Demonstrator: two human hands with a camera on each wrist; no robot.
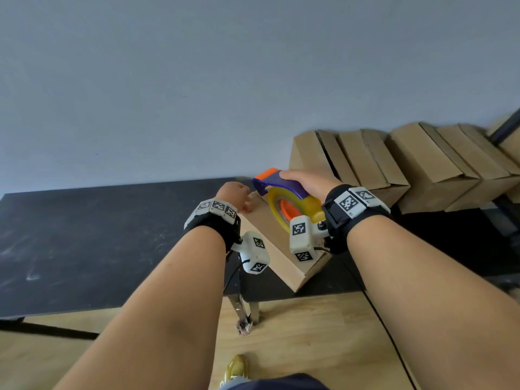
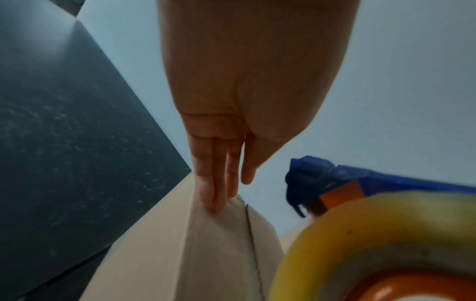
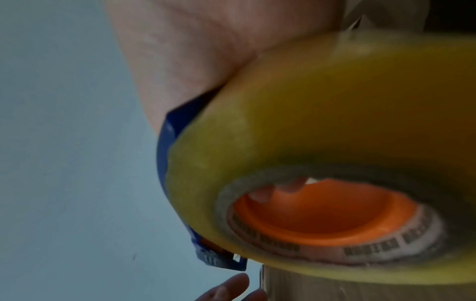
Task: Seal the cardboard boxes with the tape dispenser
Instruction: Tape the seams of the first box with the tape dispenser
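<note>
Both hands are busy over one cardboard box [image 1: 284, 249] that sits at the near edge of the dark desk [image 1: 84, 243]. On the right, the right hand [image 1: 309, 182] wraps over the blue handle of the tape dispenser [image 1: 284, 197], grasping it from above. Its yellowish tape roll [image 3: 322, 122], mounted on an orange hub, rides just above the top of the box, and the blue-and-orange cutter end points away from the person, toward the far end. The left hand [image 2: 247, 91] reaches to that same far end. Its fingers [image 2: 213, 183] are extended and relaxed, their tips pressing the top of the box beside the centre seam [image 2: 251, 234], holding nothing.

Judging from this, the step in hand is starting or ending a tape run along the seam at the far edge, with the left hand steadying the flap. Whether tape is already laid on the seam cannot be told from these views.

The next move likely calls for keeping the dispenser aligned with the seam and steady downward pressure while the left hand keeps the box from sliding. More cardboard boxes [image 1: 394, 161] lean in a row against the wall to the right, still to be sealed, it seems.
</note>
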